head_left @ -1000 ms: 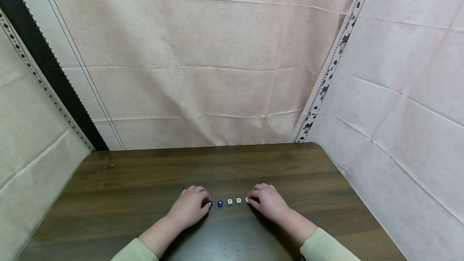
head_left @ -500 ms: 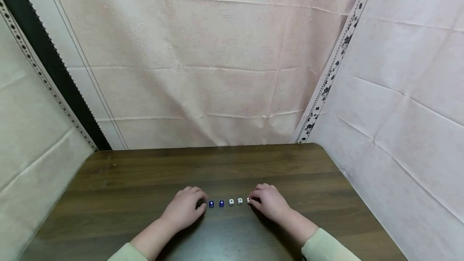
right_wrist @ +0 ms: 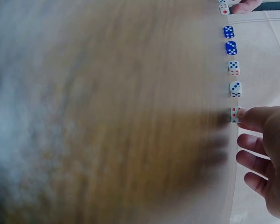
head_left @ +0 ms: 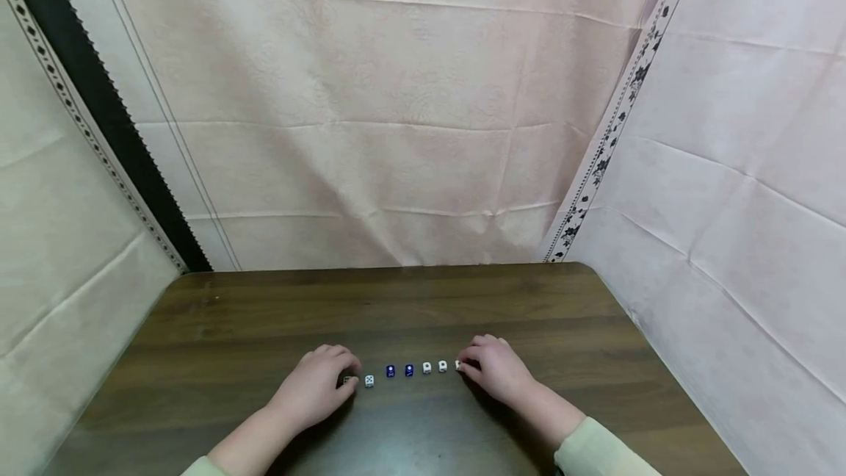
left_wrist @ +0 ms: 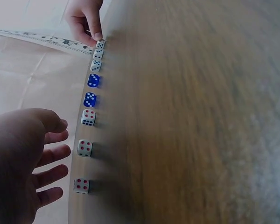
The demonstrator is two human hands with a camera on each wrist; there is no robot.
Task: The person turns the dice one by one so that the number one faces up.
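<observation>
A row of small dice lies on the wooden table. My right hand pinches the white end die between thumb and index finger. Beside it come two white dice, one of them a blue-dotted die, and then two blue dice, including the blue die. Farther left sit several white dice with red dots, such as the red-dotted die. Over that left end hovers my left hand, its fingers loosely bent. In the left wrist view those fingers stand apart from the dice; the head view partly hides the leftmost ones.
The brown wooden table has rounded far corners. Pale patterned cloth hangs behind it, and more white cloth covers the right side. A black strip runs down at the left.
My left hand has let go of the left blue die and moved left along the row, bringing a white die into sight. My right hand stays on the end die. The head view shifts slightly.
</observation>
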